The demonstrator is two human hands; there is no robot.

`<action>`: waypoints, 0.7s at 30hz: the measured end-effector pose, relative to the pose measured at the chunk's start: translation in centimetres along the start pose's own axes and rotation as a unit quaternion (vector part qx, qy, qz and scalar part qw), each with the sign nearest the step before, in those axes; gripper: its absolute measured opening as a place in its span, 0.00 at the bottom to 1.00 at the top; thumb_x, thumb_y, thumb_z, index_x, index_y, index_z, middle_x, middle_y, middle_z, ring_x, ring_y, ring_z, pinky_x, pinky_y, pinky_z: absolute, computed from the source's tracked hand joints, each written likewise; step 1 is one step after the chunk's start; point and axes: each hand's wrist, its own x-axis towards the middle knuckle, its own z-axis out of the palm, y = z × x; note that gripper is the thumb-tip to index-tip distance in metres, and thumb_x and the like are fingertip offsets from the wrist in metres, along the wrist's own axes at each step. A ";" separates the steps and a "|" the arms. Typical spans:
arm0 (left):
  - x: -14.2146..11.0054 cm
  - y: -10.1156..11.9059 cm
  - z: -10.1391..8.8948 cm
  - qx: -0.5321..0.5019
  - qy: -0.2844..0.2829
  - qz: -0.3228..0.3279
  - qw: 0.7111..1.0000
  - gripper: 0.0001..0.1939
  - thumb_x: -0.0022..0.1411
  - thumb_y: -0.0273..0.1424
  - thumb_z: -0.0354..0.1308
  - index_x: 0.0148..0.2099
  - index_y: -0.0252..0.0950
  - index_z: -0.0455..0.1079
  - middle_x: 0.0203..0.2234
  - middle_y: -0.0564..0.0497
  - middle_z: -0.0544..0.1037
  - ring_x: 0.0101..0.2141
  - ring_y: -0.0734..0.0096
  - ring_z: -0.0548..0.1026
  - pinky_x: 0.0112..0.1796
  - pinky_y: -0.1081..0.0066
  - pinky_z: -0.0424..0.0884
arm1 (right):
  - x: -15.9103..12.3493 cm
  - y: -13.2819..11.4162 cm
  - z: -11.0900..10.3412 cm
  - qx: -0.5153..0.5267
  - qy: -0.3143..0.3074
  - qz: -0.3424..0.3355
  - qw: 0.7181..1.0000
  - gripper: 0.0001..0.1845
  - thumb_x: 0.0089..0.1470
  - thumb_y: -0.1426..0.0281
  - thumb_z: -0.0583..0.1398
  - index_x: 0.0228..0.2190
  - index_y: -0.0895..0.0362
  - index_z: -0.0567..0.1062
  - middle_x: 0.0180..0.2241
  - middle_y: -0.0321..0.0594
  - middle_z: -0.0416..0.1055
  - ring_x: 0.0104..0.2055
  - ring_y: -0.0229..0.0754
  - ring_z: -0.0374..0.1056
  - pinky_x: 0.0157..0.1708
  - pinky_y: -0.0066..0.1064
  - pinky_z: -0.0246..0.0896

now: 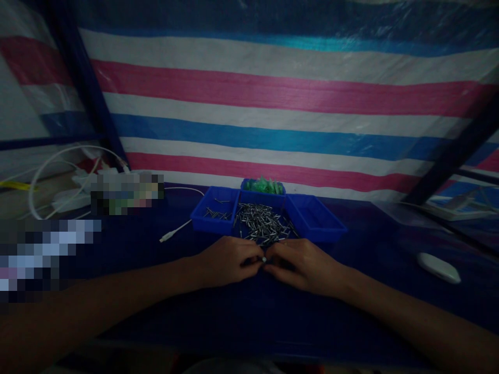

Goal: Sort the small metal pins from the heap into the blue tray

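My left hand [230,261] and my right hand [306,263] meet above the near part of the blue table, fingertips almost touching. Between their pinched fingers is a small metal piece [264,259] with a bright round end; most of it is hidden by the fingers. Just beyond the hands lies a heap of thin metal pins [263,222], which look like rivets or small rods. To the heap's left stands a blue tray [212,225] with several such pins inside. A second blue tray [322,232] sits to the right, with no pins visible in it.
Behind the heap, a blue bin [263,197] holds green plastic pieces [264,185]. A white cable plug [167,237] lies left of the trays. A white oval device [439,267] rests at the right. Striped sheeting [292,98] hangs behind the table [249,317].
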 end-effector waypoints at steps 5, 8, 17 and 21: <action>-0.1 0.0 0.1 0.024 -0.011 0.010 1.000 0.03 0.57 0.25 0.53 0.30 0.33 0.66 0.22 0.55 0.69 0.23 0.77 0.66 0.25 0.78 0.59 | 0.0 0.1 0.3 -0.016 0.006 -0.006 1.000 0.11 0.57 0.65 0.53 0.29 0.59 0.68 0.23 0.36 0.66 0.25 0.34 0.62 0.26 0.25 0.53; -0.1 0.1 0.1 0.030 -0.009 0.009 0.999 0.04 0.57 0.25 0.52 0.31 0.33 0.66 0.22 0.55 0.69 0.23 0.77 0.67 0.26 0.77 0.60 | 0.0 0.2 0.3 -0.039 0.013 -0.008 0.999 0.11 0.58 0.67 0.51 0.29 0.59 0.68 0.23 0.36 0.65 0.25 0.34 0.62 0.26 0.26 0.53; -0.2 0.4 -0.9 0.034 0.071 -0.022 0.997 0.04 0.58 0.27 0.51 0.34 0.34 0.66 0.23 0.55 0.69 0.24 0.78 0.67 0.26 0.78 0.61 | 0.0 0.5 -0.2 -0.062 -0.016 0.025 0.998 0.07 0.56 0.70 0.51 0.29 0.58 0.66 0.23 0.35 0.64 0.24 0.34 0.61 0.25 0.25 0.51; -0.3 0.7 -0.9 0.033 0.046 0.024 0.998 0.05 0.61 0.29 0.50 0.36 0.35 0.66 0.24 0.55 0.70 0.24 0.79 0.67 0.26 0.78 0.61 | 0.0 0.6 0.0 -0.065 -0.053 -0.022 0.996 0.06 0.55 0.71 0.51 0.29 0.59 0.66 0.24 0.36 0.64 0.26 0.34 0.60 0.26 0.25 0.51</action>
